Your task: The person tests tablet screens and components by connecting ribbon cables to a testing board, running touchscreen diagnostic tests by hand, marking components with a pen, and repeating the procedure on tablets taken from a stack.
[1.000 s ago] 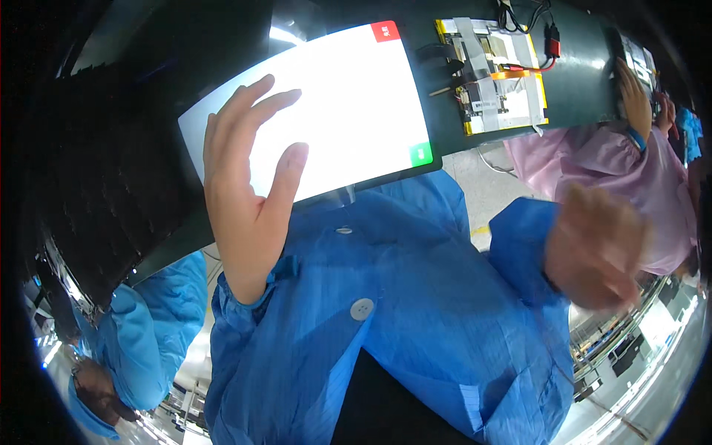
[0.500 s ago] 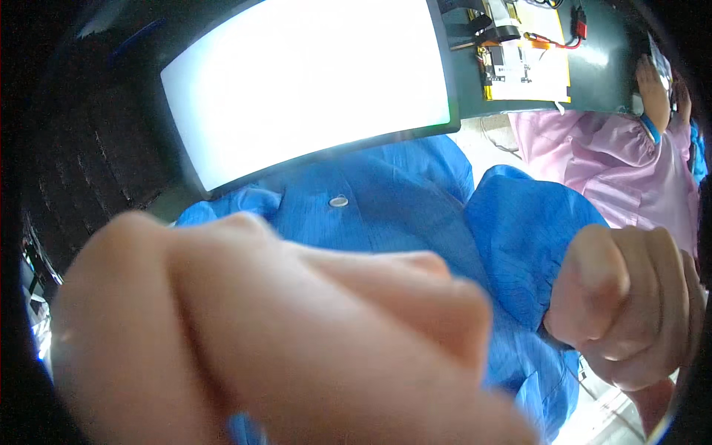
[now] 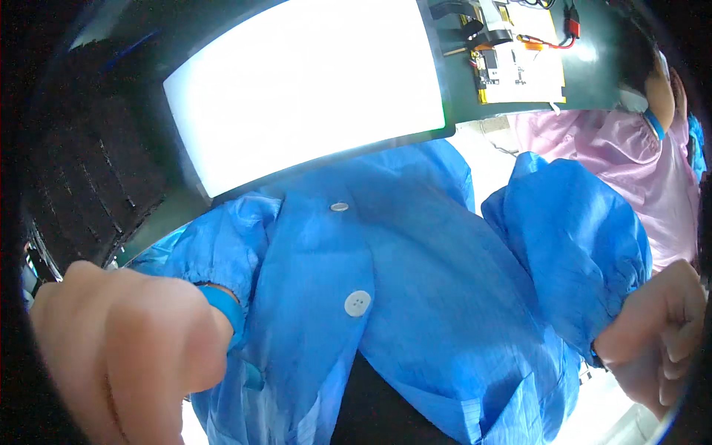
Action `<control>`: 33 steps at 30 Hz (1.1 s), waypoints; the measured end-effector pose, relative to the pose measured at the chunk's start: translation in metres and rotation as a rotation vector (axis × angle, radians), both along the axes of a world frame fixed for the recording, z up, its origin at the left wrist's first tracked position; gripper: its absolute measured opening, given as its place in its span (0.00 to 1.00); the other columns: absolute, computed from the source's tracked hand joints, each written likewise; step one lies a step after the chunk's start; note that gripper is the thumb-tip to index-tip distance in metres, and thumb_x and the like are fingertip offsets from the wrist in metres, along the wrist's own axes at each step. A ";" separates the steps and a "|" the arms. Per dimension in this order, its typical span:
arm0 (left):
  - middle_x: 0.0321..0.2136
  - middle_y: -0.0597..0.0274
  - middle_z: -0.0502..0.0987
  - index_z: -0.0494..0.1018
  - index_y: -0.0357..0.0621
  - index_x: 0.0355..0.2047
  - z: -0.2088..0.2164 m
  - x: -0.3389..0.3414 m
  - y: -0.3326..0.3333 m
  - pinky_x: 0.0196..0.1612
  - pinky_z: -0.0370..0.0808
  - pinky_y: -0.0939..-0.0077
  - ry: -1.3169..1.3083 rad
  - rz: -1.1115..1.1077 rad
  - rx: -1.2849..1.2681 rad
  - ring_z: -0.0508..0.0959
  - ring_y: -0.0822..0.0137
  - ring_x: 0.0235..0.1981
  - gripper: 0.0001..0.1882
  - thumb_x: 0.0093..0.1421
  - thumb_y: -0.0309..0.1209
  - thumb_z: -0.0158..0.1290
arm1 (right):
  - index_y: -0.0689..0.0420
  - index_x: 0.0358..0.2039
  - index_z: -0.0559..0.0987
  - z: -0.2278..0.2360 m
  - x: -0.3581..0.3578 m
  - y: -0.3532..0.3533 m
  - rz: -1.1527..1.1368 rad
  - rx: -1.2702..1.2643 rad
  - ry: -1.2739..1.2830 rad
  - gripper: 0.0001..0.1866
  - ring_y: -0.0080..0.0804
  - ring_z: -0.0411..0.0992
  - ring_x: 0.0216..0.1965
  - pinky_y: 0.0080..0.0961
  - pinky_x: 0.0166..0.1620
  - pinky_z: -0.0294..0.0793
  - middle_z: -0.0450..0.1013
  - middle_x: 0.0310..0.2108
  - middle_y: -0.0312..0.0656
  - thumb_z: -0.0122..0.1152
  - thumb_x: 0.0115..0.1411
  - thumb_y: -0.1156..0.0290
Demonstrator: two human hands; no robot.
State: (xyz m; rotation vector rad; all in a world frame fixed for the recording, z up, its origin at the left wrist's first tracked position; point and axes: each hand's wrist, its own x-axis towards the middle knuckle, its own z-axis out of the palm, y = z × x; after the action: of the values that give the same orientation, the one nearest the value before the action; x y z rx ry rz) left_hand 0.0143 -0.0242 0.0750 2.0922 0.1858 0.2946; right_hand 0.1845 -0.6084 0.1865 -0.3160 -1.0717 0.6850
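My left hand [image 3: 130, 341] is raised at the lower left, large and close, its fingers curled into a fist. A blue band [image 3: 225, 311] circles its wrist below the blue sleeve [image 3: 222, 248]. Out at the right edge, my right hand [image 3: 660, 334] is also curled, knuckles outward. What either hand holds, if anything, is hidden. Both hands are off the table, on either side of my blue smock [image 3: 415, 259]. Beyond them lies a glowing white panel [image 3: 311, 96] in a dark frame, touched by neither hand.
Right of the panel on the dark green table [image 3: 593, 81] are a flat white-and-yellow pack [image 3: 523, 78] with a small circuit board, black ribbon cables [image 3: 493, 35] and a red connector [image 3: 572, 28]. A co-worker in a pink smock [image 3: 586, 156] sits at the right. Dark ridged material [image 3: 89, 163] lies left.
My left hand has moved left and down, away from the middle, uncovering the smock front. My right hand has shifted outward and slightly down. The panel and pack barely shift in view.
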 end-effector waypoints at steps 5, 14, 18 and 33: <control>0.42 0.56 0.74 0.71 0.43 0.44 -0.005 0.018 0.002 0.45 0.70 0.63 -0.003 -0.003 0.025 0.73 0.57 0.42 0.20 0.49 0.32 0.55 | 0.53 0.25 0.71 0.043 -0.001 -0.142 0.112 0.065 -0.043 0.13 0.31 0.67 0.24 0.26 0.24 0.63 0.67 0.26 0.39 0.50 0.62 0.59; 0.39 0.56 0.75 0.71 0.41 0.42 -0.009 0.061 -0.039 0.42 0.71 0.66 -0.056 -0.038 0.024 0.75 0.58 0.40 0.20 0.47 0.29 0.56 | 0.54 0.25 0.71 -0.071 0.002 0.297 0.288 0.123 -0.166 0.12 0.30 0.66 0.22 0.25 0.21 0.61 0.65 0.23 0.38 0.52 0.61 0.61; 0.41 0.56 0.75 0.74 0.42 0.41 -0.005 0.079 -0.056 0.47 0.69 0.63 -0.023 0.195 0.762 0.74 0.52 0.42 0.20 0.44 0.31 0.60 | 0.57 0.28 0.78 -0.126 0.007 0.298 0.514 -0.197 -0.167 0.12 0.30 0.67 0.21 0.28 0.22 0.62 0.70 0.23 0.38 0.54 0.60 0.62; 0.53 0.58 0.69 0.76 0.52 0.44 -0.004 0.076 -0.089 0.60 0.54 0.47 -0.017 -0.320 0.702 0.67 0.57 0.55 0.19 0.50 0.28 0.59 | 0.56 0.37 0.73 -0.263 -0.036 0.257 -0.350 -0.281 1.401 0.11 0.34 0.67 0.44 0.31 0.50 0.65 0.69 0.43 0.43 0.50 0.61 0.63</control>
State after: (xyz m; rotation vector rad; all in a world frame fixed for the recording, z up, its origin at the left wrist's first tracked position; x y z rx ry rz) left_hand 0.0906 -0.1132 0.0708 2.7605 -0.3084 0.1962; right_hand 0.1485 -0.3519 -0.0766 -0.1766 0.4113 0.5458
